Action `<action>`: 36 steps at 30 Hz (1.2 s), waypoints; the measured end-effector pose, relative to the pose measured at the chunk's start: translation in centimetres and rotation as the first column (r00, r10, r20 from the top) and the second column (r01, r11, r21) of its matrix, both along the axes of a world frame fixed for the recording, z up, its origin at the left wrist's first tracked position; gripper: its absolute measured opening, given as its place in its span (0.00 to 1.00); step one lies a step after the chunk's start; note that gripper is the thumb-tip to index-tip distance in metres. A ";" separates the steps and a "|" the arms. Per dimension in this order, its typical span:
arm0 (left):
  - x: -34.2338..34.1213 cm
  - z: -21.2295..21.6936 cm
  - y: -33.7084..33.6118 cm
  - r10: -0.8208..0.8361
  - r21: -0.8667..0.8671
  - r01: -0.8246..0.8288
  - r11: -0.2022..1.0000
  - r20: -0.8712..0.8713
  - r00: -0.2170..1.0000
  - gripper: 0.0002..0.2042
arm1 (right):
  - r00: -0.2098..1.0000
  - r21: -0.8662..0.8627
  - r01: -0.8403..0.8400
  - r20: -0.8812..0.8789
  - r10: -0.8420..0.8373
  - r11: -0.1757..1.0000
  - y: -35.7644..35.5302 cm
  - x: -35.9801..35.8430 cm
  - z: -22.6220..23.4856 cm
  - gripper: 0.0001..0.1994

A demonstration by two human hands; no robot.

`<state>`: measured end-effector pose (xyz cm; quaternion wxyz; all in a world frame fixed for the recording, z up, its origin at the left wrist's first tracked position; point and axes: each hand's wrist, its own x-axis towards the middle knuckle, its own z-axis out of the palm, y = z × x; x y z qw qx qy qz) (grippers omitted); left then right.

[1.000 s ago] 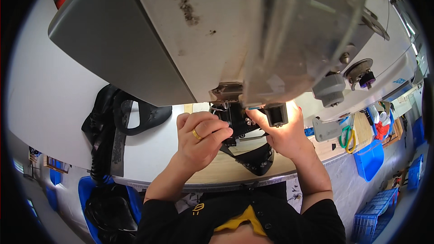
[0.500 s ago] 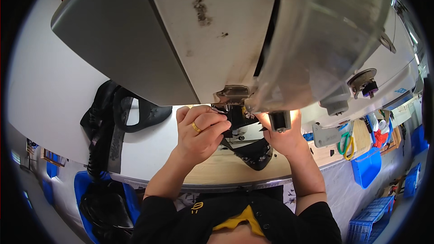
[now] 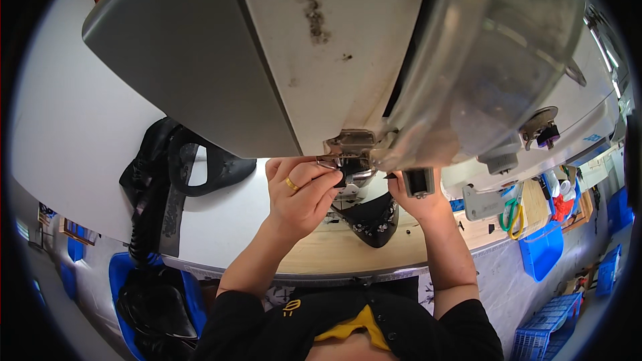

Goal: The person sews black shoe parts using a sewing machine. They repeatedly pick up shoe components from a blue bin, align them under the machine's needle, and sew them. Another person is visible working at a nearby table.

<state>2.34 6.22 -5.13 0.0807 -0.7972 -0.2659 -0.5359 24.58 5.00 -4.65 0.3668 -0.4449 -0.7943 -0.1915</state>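
worktop under a sewing machine bears a black flower-trimmed piece near its front edge, trim already on but work seemingly unfinished, the left hand apparently pinching its far part, the right hand too hidden to tell its grip

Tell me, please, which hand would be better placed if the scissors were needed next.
Probably the right hand: the scissors lie off to its right, while the left hand is farther away, its fingertips by the machine.
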 end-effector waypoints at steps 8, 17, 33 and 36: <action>0.0 0.1 0.0 0.041 -0.032 -0.041 0.999 -0.018 0.999 0.11 | 0.998 0.020 0.059 -0.037 -0.058 0.998 1.1 0.0 -1.1 0.15; 0.3 0.3 0.1 0.057 -0.031 -0.057 0.998 0.000 0.998 0.08 | 0.997 0.018 0.027 -0.075 -0.026 0.999 1.2 0.0 -1.4 0.08; 0.0 -0.1 9.3 -0.101 -0.805 0.520 0.287 0.514 0.852 0.13 | 0.994 -0.301 0.092 -0.032 -0.106 0.949 2.2 0.5 -1.8 0.10; -0.7 -0.6 10.4 -0.055 -0.755 0.648 0.102 0.646 0.761 0.13 | 0.995 -0.185 0.078 -0.049 -0.088 0.980 3.3 0.5 -2.3 0.08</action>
